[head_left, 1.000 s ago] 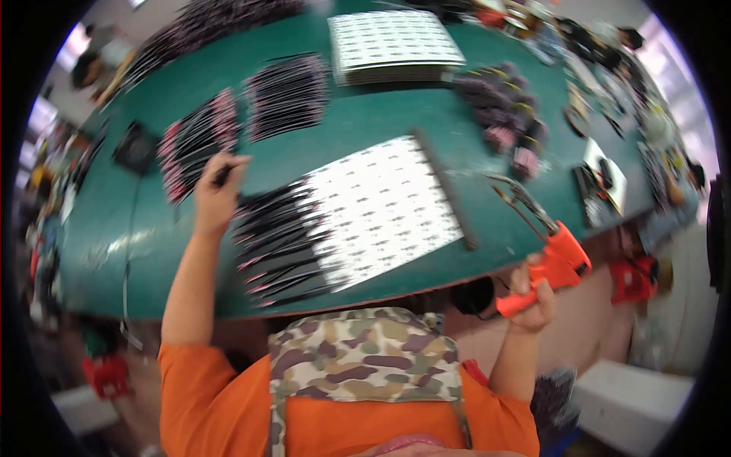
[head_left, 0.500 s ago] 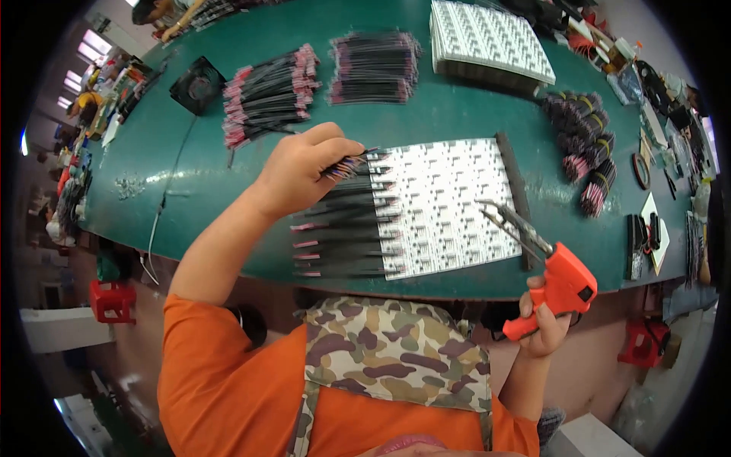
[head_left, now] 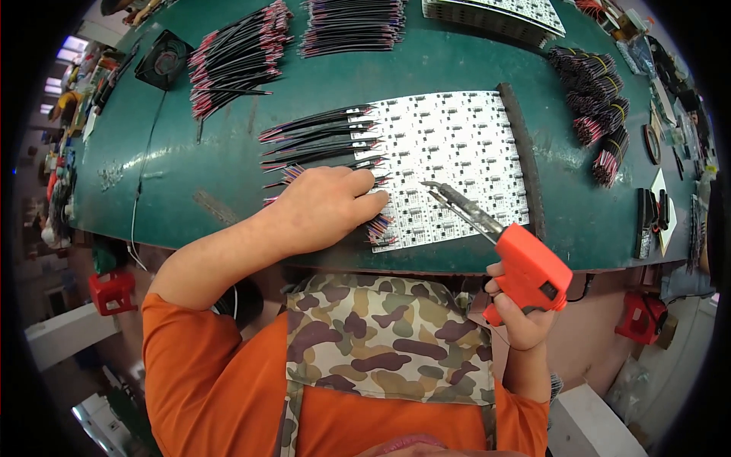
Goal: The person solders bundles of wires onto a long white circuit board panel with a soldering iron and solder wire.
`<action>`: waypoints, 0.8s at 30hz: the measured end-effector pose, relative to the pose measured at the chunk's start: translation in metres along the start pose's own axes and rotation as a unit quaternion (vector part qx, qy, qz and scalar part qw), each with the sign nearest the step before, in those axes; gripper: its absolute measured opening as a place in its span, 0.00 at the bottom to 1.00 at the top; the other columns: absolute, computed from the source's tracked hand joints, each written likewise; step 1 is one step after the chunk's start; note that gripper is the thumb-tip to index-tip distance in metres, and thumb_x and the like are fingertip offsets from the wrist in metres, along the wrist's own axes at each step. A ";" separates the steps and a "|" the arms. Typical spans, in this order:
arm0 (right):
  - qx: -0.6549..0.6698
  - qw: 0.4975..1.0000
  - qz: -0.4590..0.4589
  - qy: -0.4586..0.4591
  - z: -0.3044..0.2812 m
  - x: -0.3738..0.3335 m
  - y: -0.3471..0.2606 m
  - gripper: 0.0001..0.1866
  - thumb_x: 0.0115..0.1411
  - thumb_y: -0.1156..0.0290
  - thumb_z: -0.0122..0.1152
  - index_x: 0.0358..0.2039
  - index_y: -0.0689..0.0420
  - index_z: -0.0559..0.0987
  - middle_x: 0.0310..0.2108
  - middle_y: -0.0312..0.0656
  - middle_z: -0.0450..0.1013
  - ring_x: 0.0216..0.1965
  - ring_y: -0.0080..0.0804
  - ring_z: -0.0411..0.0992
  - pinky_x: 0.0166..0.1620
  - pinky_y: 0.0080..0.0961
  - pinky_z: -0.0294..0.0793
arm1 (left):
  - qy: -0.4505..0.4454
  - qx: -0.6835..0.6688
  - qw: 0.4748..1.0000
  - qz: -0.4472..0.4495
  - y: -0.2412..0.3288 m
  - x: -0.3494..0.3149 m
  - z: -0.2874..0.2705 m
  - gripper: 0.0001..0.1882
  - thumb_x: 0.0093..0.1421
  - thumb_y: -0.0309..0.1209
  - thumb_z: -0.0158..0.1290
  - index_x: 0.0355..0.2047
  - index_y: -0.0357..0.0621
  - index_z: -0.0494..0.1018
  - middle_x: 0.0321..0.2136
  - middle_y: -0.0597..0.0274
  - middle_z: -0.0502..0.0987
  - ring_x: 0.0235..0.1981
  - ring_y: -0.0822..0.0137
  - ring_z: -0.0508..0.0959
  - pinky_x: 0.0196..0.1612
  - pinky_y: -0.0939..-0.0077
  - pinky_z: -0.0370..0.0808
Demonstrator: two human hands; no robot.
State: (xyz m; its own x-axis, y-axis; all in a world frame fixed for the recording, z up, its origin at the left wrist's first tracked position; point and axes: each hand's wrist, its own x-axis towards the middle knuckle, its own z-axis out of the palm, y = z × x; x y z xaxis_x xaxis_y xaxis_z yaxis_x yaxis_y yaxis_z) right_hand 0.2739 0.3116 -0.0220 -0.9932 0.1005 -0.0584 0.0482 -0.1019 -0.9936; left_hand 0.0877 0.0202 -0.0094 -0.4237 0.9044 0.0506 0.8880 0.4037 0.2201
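A white circuit board panel point(head_left: 445, 164) with rows of small black parts lies before me. Black-sleeved wires point(head_left: 320, 129) with red ends stick out from its left edge. My left hand point(head_left: 327, 207), fingers closed, grips a bundle of thin coloured wires point(head_left: 379, 230) over the panel's near left corner; the wires show on both sides of the fist. My right hand point(head_left: 521, 316) is wrapped round the grip of a red soldering gun point(head_left: 533, 266). The gun's metal tip point(head_left: 432, 186) hangs over the middle of the panel; whether it touches cannot be told.
A dark bar point(head_left: 524, 164) runs along the panel's right edge. Beyond lie two piles of black wires point(head_left: 240, 61), point(head_left: 354, 27), a panel stack point(head_left: 495, 19) and a small black fan point(head_left: 162, 61). Tied wire bundles point(head_left: 598, 99), tape point(head_left: 652, 145) and black tools point(head_left: 651, 221) are on the right.
My left hand has come nearer along the panel's left edge with the wires. The soldering gun has moved left, its tip further over the panel. The view has shifted.
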 end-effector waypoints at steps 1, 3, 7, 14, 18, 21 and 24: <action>-0.003 1.000 -0.005 -0.011 0.004 0.002 -0.004 0.19 0.55 0.80 0.59 0.49 0.69 0.74 0.46 0.50 0.76 0.43 0.32 0.77 0.47 0.28 0.75 | -0.001 0.005 1.000 -0.002 0.000 0.001 0.001 0.11 0.54 0.29 0.50 0.38 0.44 0.74 0.29 0.60 0.72 0.32 0.58 0.78 0.32 0.63 0.76; -0.024 0.999 -0.012 -0.027 0.004 0.002 0.005 0.19 0.54 0.80 0.60 0.48 0.69 0.75 0.46 0.50 0.76 0.42 0.33 0.77 0.47 0.28 0.75 | -0.001 0.006 1.000 -0.001 0.001 0.003 0.001 0.11 0.54 0.29 0.51 0.38 0.44 0.74 0.29 0.60 0.72 0.32 0.58 0.78 0.33 0.63 0.76; -0.063 0.997 -0.017 -0.034 0.013 0.008 0.007 0.18 0.52 0.80 0.61 0.45 0.67 0.77 0.41 0.50 0.77 0.39 0.35 0.77 0.45 0.29 0.75 | 0.021 0.015 1.000 0.008 -0.001 0.006 0.007 0.14 0.51 0.28 0.53 0.40 0.44 0.75 0.27 0.61 0.70 0.28 0.59 0.76 0.30 0.64 0.75; -0.140 0.987 -0.042 -0.062 0.011 0.014 0.014 0.21 0.49 0.78 0.63 0.46 0.67 0.77 0.38 0.48 0.77 0.34 0.37 0.76 0.42 0.29 0.75 | 0.018 0.009 1.000 0.011 -0.004 0.008 0.007 0.13 0.51 0.28 0.52 0.39 0.44 0.75 0.26 0.62 0.70 0.28 0.59 0.76 0.29 0.64 0.75; -0.158 0.984 -0.020 -0.082 0.009 0.017 0.012 0.23 0.49 0.78 0.63 0.48 0.67 0.76 0.38 0.49 0.77 0.35 0.39 0.77 0.43 0.30 0.76 | 0.001 0.012 1.000 0.015 -0.005 0.010 0.005 0.13 0.52 0.28 0.52 0.39 0.44 0.76 0.27 0.62 0.70 0.29 0.60 0.77 0.30 0.65 0.75; -0.190 0.976 -0.061 -0.082 0.006 0.016 0.018 0.25 0.49 0.77 0.63 0.50 0.68 0.75 0.40 0.50 0.77 0.37 0.41 0.78 0.45 0.32 0.76 | -0.008 0.012 1.000 0.017 -0.006 0.012 0.003 0.13 0.52 0.28 0.52 0.39 0.44 0.76 0.27 0.62 0.71 0.29 0.60 0.77 0.30 0.65 0.75; -0.219 0.966 -0.104 -0.093 0.002 0.016 0.024 0.24 0.50 0.77 0.64 0.50 0.68 0.74 0.41 0.51 0.77 0.38 0.42 0.78 0.45 0.33 0.76 | -0.010 0.012 1.000 0.017 -0.005 0.012 0.002 0.13 0.52 0.28 0.52 0.39 0.44 0.76 0.27 0.62 0.71 0.30 0.60 0.77 0.30 0.65 0.76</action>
State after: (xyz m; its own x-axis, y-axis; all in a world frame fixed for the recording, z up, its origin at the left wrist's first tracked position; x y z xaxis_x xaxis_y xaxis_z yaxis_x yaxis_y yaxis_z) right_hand 0.2590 0.3091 -0.0470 -0.9862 -0.1090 0.1247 -0.1544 0.3333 -0.9301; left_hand 0.0779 0.0295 -0.0117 -0.3900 0.9201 0.0371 0.9058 0.3760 0.1954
